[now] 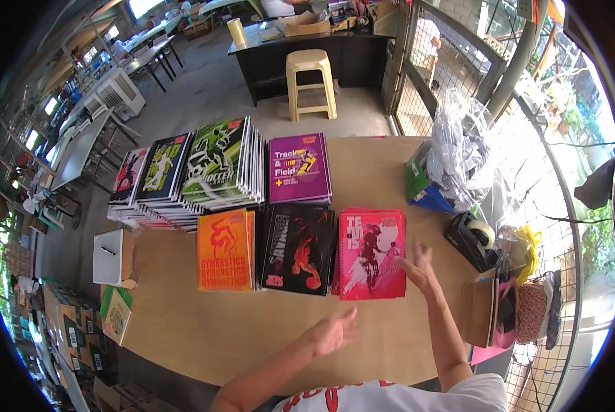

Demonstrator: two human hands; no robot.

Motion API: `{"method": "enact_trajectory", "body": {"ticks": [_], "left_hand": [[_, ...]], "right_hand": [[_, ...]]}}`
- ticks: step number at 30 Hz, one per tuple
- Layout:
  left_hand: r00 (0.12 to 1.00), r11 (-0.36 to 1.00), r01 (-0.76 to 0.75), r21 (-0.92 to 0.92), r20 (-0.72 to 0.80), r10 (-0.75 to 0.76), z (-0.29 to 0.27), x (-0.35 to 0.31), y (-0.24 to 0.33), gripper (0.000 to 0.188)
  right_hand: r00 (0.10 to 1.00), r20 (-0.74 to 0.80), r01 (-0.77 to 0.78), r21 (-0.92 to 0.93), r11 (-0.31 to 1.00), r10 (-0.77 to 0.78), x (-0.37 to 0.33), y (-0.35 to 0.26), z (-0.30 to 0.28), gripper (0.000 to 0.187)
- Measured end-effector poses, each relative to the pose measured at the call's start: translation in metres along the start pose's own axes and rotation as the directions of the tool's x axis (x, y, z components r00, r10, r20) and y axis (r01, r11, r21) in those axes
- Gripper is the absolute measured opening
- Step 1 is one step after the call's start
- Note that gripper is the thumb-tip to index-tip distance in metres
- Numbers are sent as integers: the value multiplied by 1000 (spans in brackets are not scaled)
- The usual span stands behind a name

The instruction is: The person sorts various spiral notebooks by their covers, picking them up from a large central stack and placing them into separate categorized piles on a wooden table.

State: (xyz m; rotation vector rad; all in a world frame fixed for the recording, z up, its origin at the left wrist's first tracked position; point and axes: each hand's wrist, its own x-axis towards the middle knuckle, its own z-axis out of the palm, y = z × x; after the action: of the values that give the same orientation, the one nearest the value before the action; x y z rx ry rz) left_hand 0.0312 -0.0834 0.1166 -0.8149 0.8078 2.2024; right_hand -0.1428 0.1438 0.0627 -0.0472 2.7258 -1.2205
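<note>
Pink notebook stack point(370, 254) lies under our right hand point(417, 269), fingers spread on its edge; our left hand point(331, 333) hovers open above the worktop point(252, 323)

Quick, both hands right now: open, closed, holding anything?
Left hand: open, palm up, empty, above the bare wooden table.
Right hand: open, fingers spread, holding nothing, at the right edge of the pink notebook stack; contact cannot be told.

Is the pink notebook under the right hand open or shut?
Shut. The pink notebook lies flat with its front cover up, topping its stack; the right hand rests at its right edge, fingers spread.
</note>
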Motion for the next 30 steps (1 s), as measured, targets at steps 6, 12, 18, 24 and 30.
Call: {"method": "enact_trajectory", "body": {"ticks": [6, 12, 18, 24, 30], "left_hand": [[491, 246, -647, 721, 148, 859, 20, -25, 168, 50], [211, -550, 26, 835, 533, 819, -29, 72, 284, 49], [431, -509, 188, 840, 396, 811, -39, 89, 292, 54], [464, -467, 166, 868, 350, 814, -43, 82, 296, 54], [481, -440, 163, 883, 318, 817, -41, 76, 301, 55]], "right_hand": [[955, 283, -109, 598, 794, -83, 97, -149, -21, 66], [794, 582, -523, 506, 686, 177, 203, -212, 143, 110], [794, 604, -545, 659, 519, 66, 234, -193, 171, 100], [795, 602, -548, 668, 503, 66, 232, -187, 181, 91], [782, 623, -555, 682, 477, 19, 240, -183, 185, 82]]}}
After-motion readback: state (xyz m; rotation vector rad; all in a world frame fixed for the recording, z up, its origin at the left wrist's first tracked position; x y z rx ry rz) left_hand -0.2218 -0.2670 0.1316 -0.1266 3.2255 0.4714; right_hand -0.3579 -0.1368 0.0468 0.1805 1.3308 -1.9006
